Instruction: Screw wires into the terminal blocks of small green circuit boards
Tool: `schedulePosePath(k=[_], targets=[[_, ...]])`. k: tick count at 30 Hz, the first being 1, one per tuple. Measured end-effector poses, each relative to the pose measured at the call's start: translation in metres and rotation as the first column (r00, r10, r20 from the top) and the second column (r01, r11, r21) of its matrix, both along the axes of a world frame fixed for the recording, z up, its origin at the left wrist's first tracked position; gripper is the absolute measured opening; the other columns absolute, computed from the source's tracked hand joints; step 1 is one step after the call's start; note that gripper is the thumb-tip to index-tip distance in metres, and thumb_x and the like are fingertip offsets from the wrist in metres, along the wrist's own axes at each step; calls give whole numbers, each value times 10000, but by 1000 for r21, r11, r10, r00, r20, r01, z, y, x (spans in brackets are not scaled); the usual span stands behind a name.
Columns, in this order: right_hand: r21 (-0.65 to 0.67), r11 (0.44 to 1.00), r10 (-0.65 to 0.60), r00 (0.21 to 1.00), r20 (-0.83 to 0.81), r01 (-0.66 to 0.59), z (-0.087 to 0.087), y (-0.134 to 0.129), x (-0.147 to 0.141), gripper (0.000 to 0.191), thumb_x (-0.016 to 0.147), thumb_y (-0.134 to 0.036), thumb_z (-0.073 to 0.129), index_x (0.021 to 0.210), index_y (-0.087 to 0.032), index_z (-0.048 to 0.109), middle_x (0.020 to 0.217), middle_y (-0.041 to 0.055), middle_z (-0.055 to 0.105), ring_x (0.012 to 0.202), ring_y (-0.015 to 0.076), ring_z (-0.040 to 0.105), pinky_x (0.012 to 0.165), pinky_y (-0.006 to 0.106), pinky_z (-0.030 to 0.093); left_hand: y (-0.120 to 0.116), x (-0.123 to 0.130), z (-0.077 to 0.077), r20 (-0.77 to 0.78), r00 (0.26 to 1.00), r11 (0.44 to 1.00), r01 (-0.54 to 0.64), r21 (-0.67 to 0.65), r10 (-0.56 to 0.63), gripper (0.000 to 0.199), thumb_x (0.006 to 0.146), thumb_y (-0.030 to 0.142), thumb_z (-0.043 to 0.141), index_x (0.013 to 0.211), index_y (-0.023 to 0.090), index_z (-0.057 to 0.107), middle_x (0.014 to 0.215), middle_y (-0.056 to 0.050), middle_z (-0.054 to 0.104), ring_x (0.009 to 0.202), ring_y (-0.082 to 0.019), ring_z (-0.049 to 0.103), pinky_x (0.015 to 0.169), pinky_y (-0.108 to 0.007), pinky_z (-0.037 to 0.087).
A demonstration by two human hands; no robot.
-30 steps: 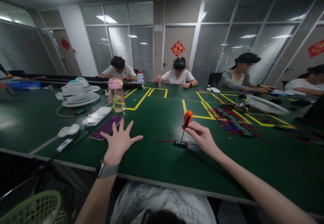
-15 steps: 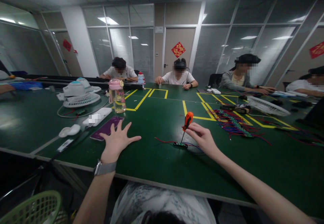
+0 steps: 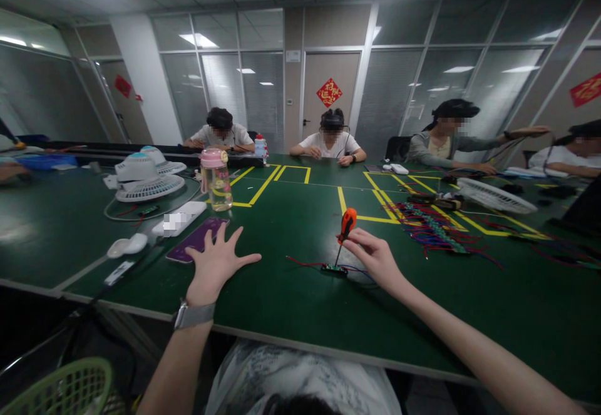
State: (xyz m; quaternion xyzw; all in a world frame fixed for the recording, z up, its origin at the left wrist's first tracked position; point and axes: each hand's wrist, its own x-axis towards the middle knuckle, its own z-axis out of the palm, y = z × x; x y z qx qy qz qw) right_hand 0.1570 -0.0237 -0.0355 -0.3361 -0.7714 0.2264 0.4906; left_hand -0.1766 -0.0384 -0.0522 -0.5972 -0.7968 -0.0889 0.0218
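Observation:
My right hand [image 3: 375, 255] pinches an orange-and-black screwdriver [image 3: 348, 222] low on its handle. The shaft slants down, and its tip meets a small green circuit board [image 3: 334, 270] on the table. Red and blue wires trail from the board's two sides. My left hand [image 3: 216, 265] is open, fingers spread, palm down above the table, with fingertips over the edge of a purple phone [image 3: 195, 241].
Left of centre stand a pink-lidded bottle [image 3: 216, 180], a white power strip [image 3: 181, 218] and white fans [image 3: 148, 177]. Rightward lies a wired row of circuit boards [image 3: 436, 227], with another fan [image 3: 495, 196] beyond. Several people sit around the green table [image 3: 282, 315].
My hands and the screwdriver stay almost still. At the right, a co-worker has raised one arm with a dark cord hanging from the hand. The co-worker opposite has drawn one hand inward.

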Motion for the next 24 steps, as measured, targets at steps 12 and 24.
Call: schedulePosePath(k=[12,24], targets=[[52,998,-36,999,21,35,-7,4,1,133,838,-222,544,859,-164,661,863,54,680,829,205,624,784,312,475,-5,6,7,-20,1000,999,21,25,-20,909,662,796,458,1430,324,343,1547,-136,205,1379,-481,151,929,-781,192],[-5,1000,-25,1000,-18,25,-9,9,2,170,843,-267,556,905,-159,672,890,60,690,863,212,633,821,332,482,-5,8,4,-108,991,990,88,111,-76,839,700,726,518,1413,305,384,1521,-135,278,1384,-434,201,983,-714,241]])
